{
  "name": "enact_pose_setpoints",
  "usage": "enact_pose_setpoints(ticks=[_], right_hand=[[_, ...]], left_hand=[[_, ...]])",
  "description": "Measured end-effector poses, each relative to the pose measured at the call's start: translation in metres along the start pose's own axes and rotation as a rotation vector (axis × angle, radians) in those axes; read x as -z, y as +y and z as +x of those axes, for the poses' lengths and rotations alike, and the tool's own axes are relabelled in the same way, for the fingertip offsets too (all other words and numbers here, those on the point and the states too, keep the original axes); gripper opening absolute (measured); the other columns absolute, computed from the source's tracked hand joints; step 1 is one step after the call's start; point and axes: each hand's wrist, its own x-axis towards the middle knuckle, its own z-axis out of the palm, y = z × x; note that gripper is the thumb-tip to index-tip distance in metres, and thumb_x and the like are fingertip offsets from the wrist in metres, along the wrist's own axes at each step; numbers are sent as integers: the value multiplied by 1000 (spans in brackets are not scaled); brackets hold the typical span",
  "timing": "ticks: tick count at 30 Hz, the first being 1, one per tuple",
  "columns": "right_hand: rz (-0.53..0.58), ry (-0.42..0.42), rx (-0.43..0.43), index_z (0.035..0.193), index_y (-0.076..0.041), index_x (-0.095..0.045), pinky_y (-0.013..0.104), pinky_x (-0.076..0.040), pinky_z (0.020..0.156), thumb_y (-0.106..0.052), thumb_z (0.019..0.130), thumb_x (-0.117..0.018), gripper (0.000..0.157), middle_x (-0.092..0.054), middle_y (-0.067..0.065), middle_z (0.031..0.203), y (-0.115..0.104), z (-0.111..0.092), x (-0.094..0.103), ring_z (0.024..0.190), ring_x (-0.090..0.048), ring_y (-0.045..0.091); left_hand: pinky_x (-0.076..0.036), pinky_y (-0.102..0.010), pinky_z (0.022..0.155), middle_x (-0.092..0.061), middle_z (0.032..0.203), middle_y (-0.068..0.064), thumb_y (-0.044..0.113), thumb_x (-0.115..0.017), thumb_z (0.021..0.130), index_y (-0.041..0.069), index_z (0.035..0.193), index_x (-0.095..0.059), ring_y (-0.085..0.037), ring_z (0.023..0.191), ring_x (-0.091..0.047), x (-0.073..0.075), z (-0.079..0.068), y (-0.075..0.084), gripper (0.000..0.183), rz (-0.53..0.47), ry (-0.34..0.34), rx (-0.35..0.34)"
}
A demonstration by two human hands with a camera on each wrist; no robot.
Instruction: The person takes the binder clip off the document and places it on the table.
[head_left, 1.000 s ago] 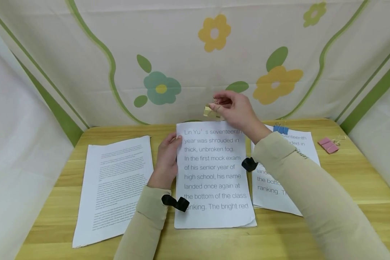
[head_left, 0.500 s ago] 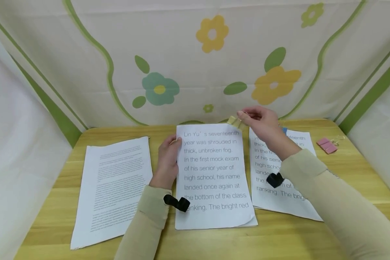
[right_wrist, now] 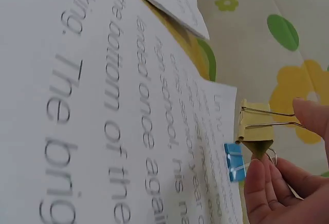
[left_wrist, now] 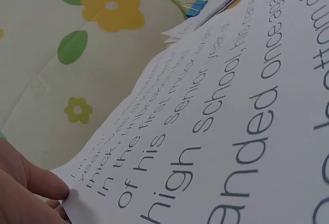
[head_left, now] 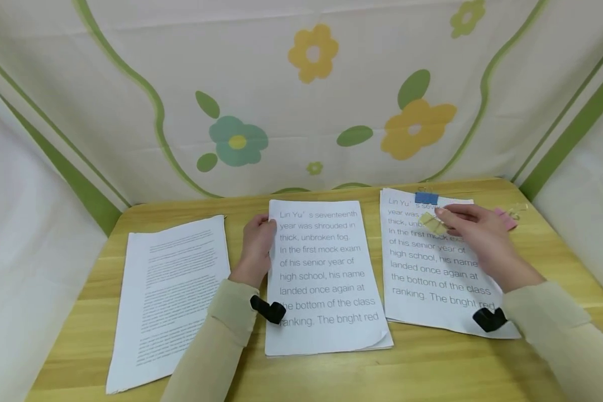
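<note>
My left hand [head_left: 258,244] pinches the upper left edge of the middle stack of printed paper [head_left: 321,268]; in the left wrist view the thumb lies on top of the sheet's corner. A yellow binder clip [right_wrist: 256,121] is held by its wire handles between the thumb and fingers of my right hand [head_left: 482,237]. That hand is over the upper part of the right paper stack [head_left: 432,273]. A blue binder clip [head_left: 426,198] sits on this stack's top edge, just beyond the yellow clip. Part of the print is hidden behind the right hand.
Another printed stack [head_left: 168,301] lies on the left of the wooden table [head_left: 331,374]. A pink binder clip [head_left: 506,218] is at the right, partly behind the right hand. A flowered cloth [head_left: 281,100] hangs behind the table.
My right hand has carried the yellow binder clip from above the middle stack's top edge rightward and down over the right stack. The left hand keeps its hold on the middle stack.
</note>
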Motion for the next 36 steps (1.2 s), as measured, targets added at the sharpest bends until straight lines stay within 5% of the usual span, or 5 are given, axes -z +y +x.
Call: enact_pose_setpoints(ticks=[9, 21, 29, 32, 36], right_hand=[[267, 96, -71, 130, -16, -57, 13, -58, 76, -47, 97, -79, 50, -61, -30, 102, 62, -5, 47, 84, -71, -7], [-29, 190, -221, 157, 12, -40, 21, -56, 62, -69, 101, -57, 100, -60, -27, 74, 100, -11, 89, 66, -64, -2], [-320, 293, -165, 158, 20, -27, 56, -50, 92, -66, 105, -47, 104, -50, 47, 141, 90, -18, 87, 126, -55, 56], [-353, 351, -149, 159, 20, -22, 76, -35, 105, -63, 106, -47, 102, -20, 53, 158, 77, -24, 81, 136, -30, 70], [-312, 393, -120, 162, 17, -23, 62, -44, 85, -62, 105, -51, 101, -17, 50, 160, 64, -29, 71, 123, -41, 62]], left_hand=[[-41, -43, 115, -59, 140, -13, 14, -47, 111, 7, 151, -55, -28, 124, -53, 3, 9, 4, 42, 97, 34, 12], [-46, -44, 116, -59, 148, -16, 12, -48, 108, 4, 157, -52, -30, 128, -55, 12, 14, 10, 49, 218, 53, -37], [-42, -47, 124, -49, 163, -14, 18, -55, 108, 4, 159, -48, -32, 148, -48, 7, 4, 21, 54, 282, 99, -133], [-41, -47, 125, -50, 159, -12, 18, -58, 107, 6, 155, -52, -31, 148, -46, -3, -4, 26, 50, 254, 100, -176], [-40, -47, 123, -51, 155, -13, 18, -59, 106, 5, 151, -55, -33, 145, -46, -16, -16, 31, 47, 224, 107, -234]])
